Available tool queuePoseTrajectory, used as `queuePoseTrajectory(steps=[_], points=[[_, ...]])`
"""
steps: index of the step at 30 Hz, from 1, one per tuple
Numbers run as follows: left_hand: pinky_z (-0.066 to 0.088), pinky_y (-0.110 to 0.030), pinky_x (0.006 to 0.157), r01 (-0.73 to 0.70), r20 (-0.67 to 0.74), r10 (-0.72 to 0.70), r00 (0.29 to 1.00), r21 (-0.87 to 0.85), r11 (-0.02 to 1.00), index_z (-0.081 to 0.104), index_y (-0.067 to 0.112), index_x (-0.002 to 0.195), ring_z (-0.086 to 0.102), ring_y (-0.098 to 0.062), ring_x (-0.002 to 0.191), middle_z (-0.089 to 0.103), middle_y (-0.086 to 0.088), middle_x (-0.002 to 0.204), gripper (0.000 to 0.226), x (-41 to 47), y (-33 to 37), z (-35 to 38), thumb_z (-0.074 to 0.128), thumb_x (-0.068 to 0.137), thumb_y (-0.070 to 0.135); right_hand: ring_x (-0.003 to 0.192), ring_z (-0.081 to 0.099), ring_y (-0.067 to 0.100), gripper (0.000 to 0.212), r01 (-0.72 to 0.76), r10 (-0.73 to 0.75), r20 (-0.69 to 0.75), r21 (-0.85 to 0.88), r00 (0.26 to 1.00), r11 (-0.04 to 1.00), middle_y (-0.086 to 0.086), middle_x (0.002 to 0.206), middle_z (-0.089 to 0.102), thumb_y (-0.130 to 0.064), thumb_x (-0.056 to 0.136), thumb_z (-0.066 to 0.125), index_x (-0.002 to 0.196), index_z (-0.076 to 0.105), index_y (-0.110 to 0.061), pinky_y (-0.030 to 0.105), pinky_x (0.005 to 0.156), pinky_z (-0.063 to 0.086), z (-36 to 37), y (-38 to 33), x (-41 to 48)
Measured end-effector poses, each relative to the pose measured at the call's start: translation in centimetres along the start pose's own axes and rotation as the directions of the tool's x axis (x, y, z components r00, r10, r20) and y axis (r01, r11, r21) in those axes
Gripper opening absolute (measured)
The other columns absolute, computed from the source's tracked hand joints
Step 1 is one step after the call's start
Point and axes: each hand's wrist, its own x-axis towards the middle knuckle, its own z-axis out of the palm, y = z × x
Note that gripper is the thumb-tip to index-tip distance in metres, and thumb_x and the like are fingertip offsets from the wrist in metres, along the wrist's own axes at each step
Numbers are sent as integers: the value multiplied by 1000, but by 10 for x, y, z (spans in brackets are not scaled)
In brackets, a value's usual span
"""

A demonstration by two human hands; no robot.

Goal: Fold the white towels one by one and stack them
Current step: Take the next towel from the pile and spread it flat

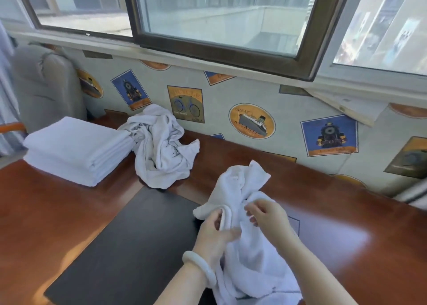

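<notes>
A crumpled white towel [240, 189] lies in front of me on the wooden table [46, 212], its lower part hanging toward my lap. My left hand [215, 233], with a pale bangle on the wrist, grips a rolled edge of this towel. Just to the right, my right hand [268, 214] pinches a fold of the same towel with curled fingers. A neat stack of folded white towels [76, 149] sits at the far left of the table. Beside the stack lies a heap of unfolded white towels [161, 147] against the wall.
A dark mat [129, 247] covers the table's middle. A wall with picture wallpaper [254, 122] and a window [219, 15] runs along the table's far side. A grey chair back [46, 85] stands at the far left.
</notes>
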Motion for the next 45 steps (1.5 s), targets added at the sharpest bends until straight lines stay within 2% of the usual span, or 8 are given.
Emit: queuePoseTrajectory(steps=[5,10,15,18,25,33,39,45], points=[[51,-21,78,38,45,-49,998,220,975,59,25,96,64,-11,91,66,-2,101,27,-20,-10,2,72,78,11,77,53,20,49,68,227,365,-643,903,763,1,75,56,-60,92,50,75,56,-15,29,75,41,52,-43,33],[41,-3,65,70,111,-104,988,276,959,62,35,94,55,6,79,57,14,87,25,-32,-31,-1,76,79,22,84,50,21,29,142,322,464,-722,825,677,-4,72,46,-23,87,66,68,45,-22,30,77,47,56,-25,31],[43,-8,70,37,191,-83,978,236,971,65,19,77,61,4,77,67,16,80,13,-23,-31,-7,74,85,25,69,43,20,21,-232,250,153,-122,956,965,7,78,47,-6,87,57,71,45,-12,28,61,40,22,2,20],[45,-33,86,62,42,-63,997,26,998,65,1,87,63,-27,87,66,-16,93,36,-11,-19,-27,68,90,37,62,42,16,24,-76,134,-206,266,969,961,0,74,56,-7,90,56,70,44,-11,24,54,34,-16,-3,8],[50,-53,97,-36,-63,20,998,-262,965,74,11,106,70,-37,99,73,-21,102,37,-2,20,-10,47,103,36,124,57,10,19,134,-328,442,415,835,900,-4,130,65,-2,94,60,78,51,-4,25,96,47,-11,-25,-31],[45,-47,105,-168,28,175,984,-170,971,75,17,107,66,-25,113,73,-11,111,23,-16,17,-7,55,101,25,76,66,26,41,-283,171,285,416,943,864,14,83,68,-42,94,61,98,68,-2,41,70,54,26,-32,-19],[36,-36,67,-155,-275,87,957,-234,960,60,-2,87,41,-24,72,44,-10,72,27,-15,12,-17,51,101,19,61,52,1,24,190,-123,-278,231,953,954,-15,67,59,-18,89,68,66,64,-22,11,57,38,28,-41,-24],[45,-36,65,-87,-239,5,971,-333,939,61,-4,93,55,-24,71,59,-13,75,31,-22,17,-11,48,103,23,106,49,4,44,498,-496,56,-51,867,866,-21,114,55,-6,84,72,61,53,-37,8,84,37,30,-38,-43]])
